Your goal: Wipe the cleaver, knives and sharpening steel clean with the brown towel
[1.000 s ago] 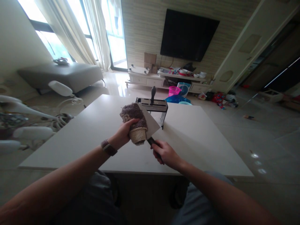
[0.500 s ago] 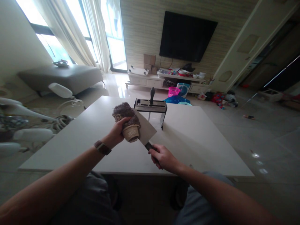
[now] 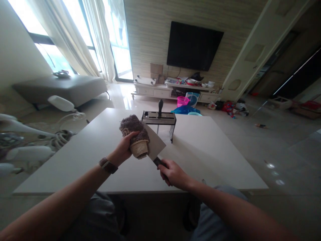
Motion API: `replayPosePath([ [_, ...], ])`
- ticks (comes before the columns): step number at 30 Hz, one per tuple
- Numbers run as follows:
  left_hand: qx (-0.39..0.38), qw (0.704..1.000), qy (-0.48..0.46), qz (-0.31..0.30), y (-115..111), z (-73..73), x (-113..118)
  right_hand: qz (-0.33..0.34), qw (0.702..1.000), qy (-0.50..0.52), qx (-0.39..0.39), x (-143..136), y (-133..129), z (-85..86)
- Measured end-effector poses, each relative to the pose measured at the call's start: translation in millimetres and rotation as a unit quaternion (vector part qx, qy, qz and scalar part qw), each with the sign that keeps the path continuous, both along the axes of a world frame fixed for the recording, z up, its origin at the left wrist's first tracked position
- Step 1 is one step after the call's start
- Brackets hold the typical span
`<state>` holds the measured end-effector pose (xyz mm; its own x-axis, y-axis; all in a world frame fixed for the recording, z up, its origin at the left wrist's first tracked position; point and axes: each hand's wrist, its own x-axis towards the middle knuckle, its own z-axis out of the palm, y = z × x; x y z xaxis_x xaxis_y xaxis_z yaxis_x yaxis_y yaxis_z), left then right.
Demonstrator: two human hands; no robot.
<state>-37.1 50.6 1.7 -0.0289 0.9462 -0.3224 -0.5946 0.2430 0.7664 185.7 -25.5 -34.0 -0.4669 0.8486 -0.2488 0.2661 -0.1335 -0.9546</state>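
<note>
My left hand is closed around a shaggy grey-brown cloth bundle with a pale, textured, cup-like lower end. In my right hand is the dark handle of a cleaver. Its broad blade tilts up to the left, and its left edge lies against or just behind the bundle; I cannot tell whether they touch. Beyond the blade a knife rack stands on the white table. One black handle sticks up out of its slotted metal top, and its sides look see-through.
White chairs crowd the table's left side. Past the far edge are a pink basket, a blue plastic item and a low white cabinet under a wall-mounted television. A grey bench stands by the windows.
The view has tilted slightly, so the table and room appear a little lower. Both hands keep their holds, and the blade stays at much the same place beside the bundle.
</note>
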Motion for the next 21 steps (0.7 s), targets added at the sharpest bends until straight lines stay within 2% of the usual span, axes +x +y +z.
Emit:
replayPosePath([
  [10, -0.005, 1.000, -0.008, 0.004, -6, 7.6, 5, -0.010, 0.999, -0.001, 0.038, 0, 7, -5.2],
  [16, -0.006, 1.000, -0.009, 0.004, -7, 7.4, 16, -0.021, 0.999, -0.006, 0.050, 2, 9, 0.0],
  [21, -0.015, 1.000, -0.006, -0.021, -12, 6.3, 30, -0.033, 0.999, 0.015, 0.026, 1, 5, 7.2],
])
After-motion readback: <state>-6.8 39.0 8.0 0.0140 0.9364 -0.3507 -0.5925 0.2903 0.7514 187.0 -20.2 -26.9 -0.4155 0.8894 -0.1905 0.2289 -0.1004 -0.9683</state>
